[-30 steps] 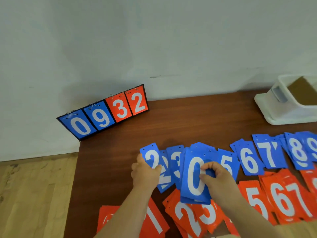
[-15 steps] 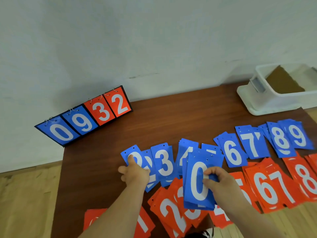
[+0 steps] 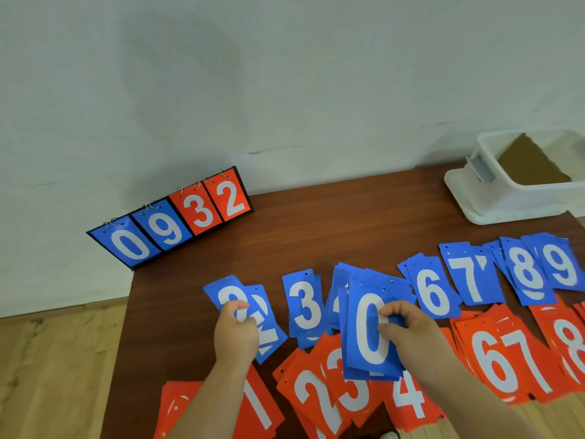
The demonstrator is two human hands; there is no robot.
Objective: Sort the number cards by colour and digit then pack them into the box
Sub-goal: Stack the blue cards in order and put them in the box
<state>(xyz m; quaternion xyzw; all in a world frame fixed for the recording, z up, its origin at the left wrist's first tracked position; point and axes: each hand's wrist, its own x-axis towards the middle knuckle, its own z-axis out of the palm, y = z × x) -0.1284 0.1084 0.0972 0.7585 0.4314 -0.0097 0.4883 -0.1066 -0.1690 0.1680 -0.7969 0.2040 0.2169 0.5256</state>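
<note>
Right hand (image 3: 411, 332) pinching the blue 0 stack (image 3: 364, 356), left hand (image 3: 235, 337) gripping the blue 2 cards (image 3: 222, 290) on the table (image 3: 316, 236).

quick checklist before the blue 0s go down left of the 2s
1. Right hand grips blue 0 stack: ok.
2. Left hand holds blue 2s: ok.
3. Bare table left of the 2s: ok.
4. Blue 1s located: not ok, none in view.
5. Blue 4s tidy: cannot tell, mostly hidden behind the 0 stack.
6. Box open: ok.
</note>
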